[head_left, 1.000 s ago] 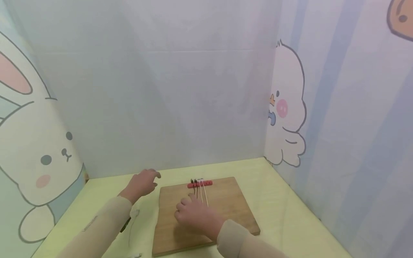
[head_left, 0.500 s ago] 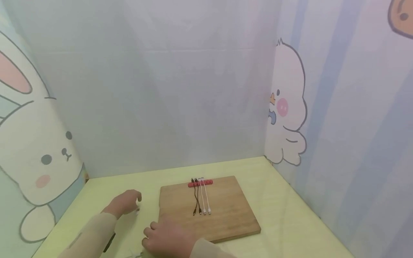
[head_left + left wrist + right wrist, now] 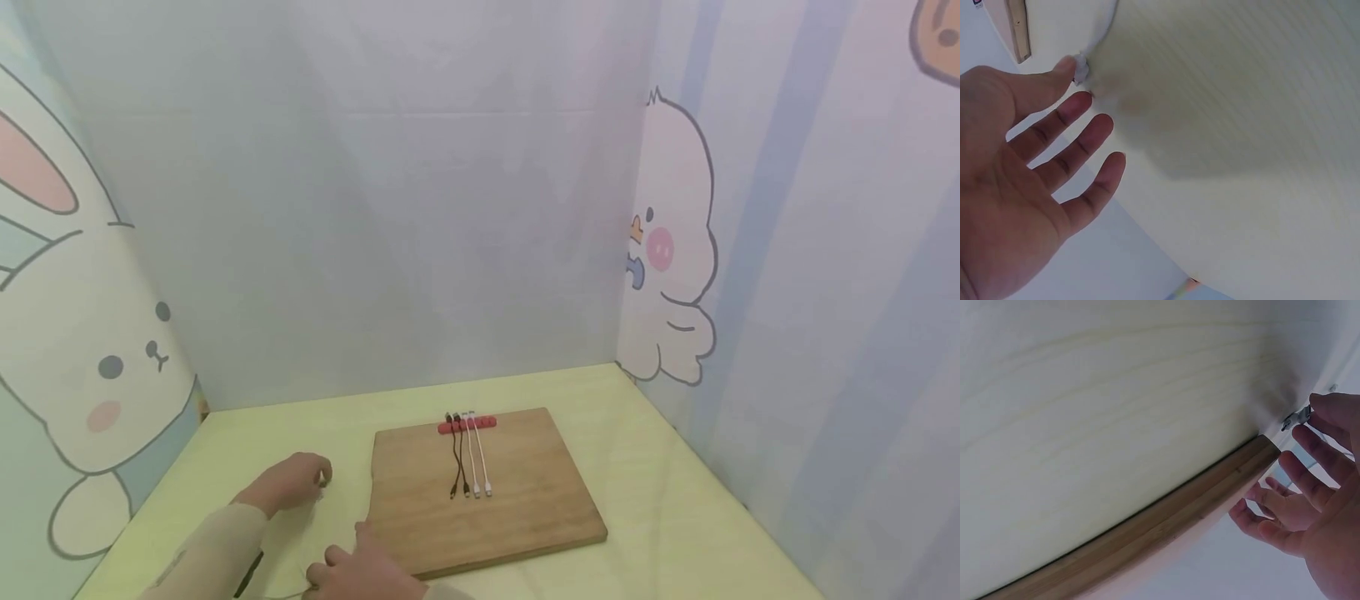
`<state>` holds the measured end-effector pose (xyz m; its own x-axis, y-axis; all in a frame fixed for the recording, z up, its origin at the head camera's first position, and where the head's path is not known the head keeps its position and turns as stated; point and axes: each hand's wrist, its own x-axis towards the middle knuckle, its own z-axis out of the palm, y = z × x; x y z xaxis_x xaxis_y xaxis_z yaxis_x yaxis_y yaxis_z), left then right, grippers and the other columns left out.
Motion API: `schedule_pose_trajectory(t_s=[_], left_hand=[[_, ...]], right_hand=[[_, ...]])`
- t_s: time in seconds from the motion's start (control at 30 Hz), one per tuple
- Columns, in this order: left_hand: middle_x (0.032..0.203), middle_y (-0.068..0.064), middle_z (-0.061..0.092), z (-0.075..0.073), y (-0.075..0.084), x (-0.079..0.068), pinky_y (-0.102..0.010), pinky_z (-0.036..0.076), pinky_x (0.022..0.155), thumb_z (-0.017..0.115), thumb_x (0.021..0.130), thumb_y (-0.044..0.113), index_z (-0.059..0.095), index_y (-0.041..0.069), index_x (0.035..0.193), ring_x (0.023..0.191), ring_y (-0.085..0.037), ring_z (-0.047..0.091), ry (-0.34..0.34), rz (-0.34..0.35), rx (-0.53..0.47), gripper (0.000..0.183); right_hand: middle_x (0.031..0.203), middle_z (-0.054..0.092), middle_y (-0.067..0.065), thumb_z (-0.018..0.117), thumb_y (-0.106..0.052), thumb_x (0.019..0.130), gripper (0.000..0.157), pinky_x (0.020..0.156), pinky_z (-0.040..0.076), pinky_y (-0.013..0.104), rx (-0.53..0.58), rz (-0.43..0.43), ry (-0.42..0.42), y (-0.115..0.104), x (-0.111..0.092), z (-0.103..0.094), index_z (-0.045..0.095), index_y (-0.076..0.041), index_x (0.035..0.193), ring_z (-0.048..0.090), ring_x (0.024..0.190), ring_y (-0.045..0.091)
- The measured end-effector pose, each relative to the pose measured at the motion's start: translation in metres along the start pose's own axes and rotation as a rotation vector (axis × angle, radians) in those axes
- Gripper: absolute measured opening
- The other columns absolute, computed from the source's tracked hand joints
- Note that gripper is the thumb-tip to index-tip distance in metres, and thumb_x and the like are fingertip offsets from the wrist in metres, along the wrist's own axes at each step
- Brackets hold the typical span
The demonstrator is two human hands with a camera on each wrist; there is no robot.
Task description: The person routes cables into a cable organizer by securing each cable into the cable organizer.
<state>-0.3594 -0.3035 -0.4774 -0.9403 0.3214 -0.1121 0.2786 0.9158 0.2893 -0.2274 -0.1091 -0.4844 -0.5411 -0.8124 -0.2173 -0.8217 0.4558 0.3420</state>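
Note:
My left hand [image 3: 288, 482] is low over the table, left of the wooden board. In the left wrist view its thumb meets a white cable plug [image 3: 1080, 70], with the index finger largely hidden and the other fingers spread. My right hand [image 3: 363, 575] is at the board's near left corner. The right wrist view shows its thumb and fingertip pinching a metal-tipped cable plug [image 3: 1297, 417]. On the wooden board [image 3: 517, 517], two black cables [image 3: 455, 458] and two white cables [image 3: 480, 458] lie side by side, their upper ends in a red cable clip strip [image 3: 490, 422].
The pale yellow table [image 3: 660, 517] extends around the board. A plain grey-white backdrop [image 3: 420, 250] stands behind it, with cartoon-printed panels on both sides. A dark strip [image 3: 249, 575] shows beside the left sleeve.
My right hand has left the cables on the board and moved left and down to a plug. My left hand has come down and toward me onto a white plug.

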Motion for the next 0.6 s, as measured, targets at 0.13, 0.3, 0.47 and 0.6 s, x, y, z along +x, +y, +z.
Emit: schedule_pose_trajectory(t_s=[0.13, 0.3, 0.47, 0.6], left_hand=[[0.088, -0.002, 0.064, 0.0009, 0.0004, 0.0011, -0.038, 0.046, 0.067, 0.073, 0.076, 0.003, 0.066, 0.012, 0.09, 0.076, -0.018, 0.051, 0.003, -0.015, 0.016, 0.018], [0.075, 0.001, 0.055, 0.0016, 0.0014, 0.0006, -0.033, 0.039, 0.06, 0.074, 0.07, 0.001, 0.059, 0.013, 0.077, 0.069, -0.017, 0.047, 0.027, -0.032, 0.052, 0.02], [0.07, 0.001, 0.052, -0.0009, 0.0051, -0.0027, -0.032, 0.036, 0.058, 0.08, 0.07, 0.004, 0.057, 0.013, 0.073, 0.065, -0.017, 0.046, 0.033, -0.044, 0.053, 0.025], [0.07, 0.001, 0.053, -0.0034, 0.0058, -0.0061, -0.032, 0.038, 0.058, 0.083, 0.07, 0.008, 0.057, 0.013, 0.073, 0.065, -0.017, 0.047, 0.022, -0.05, 0.05, 0.026]], right_hand=[[0.135, 0.037, -0.031, 0.048, -0.079, 0.082, 0.055, 0.115, 0.032, 0.043, 0.006, -0.007, -0.016, -0.0002, 0.0014, 0.0002, 0.037, -0.056, 0.131, 0.038, 0.125, -0.004], [0.131, 0.04, -0.031, 0.051, -0.08, 0.08, 0.056, 0.118, 0.029, 0.043, 0.016, -0.001, -0.009, -0.0024, 0.0018, -0.0017, 0.038, -0.056, 0.129, 0.038, 0.125, -0.005], [0.129, 0.041, -0.031, 0.05, -0.082, 0.078, 0.059, 0.119, 0.027, 0.042, 0.026, 0.001, -0.023, -0.0031, 0.0038, -0.0021, 0.036, -0.058, 0.13, 0.036, 0.125, -0.004], [0.126, 0.042, -0.03, 0.05, -0.082, 0.078, 0.059, 0.119, 0.027, 0.039, 0.036, 0.007, -0.032, -0.003, 0.0045, -0.0025, 0.036, -0.058, 0.13, 0.036, 0.124, -0.004]])
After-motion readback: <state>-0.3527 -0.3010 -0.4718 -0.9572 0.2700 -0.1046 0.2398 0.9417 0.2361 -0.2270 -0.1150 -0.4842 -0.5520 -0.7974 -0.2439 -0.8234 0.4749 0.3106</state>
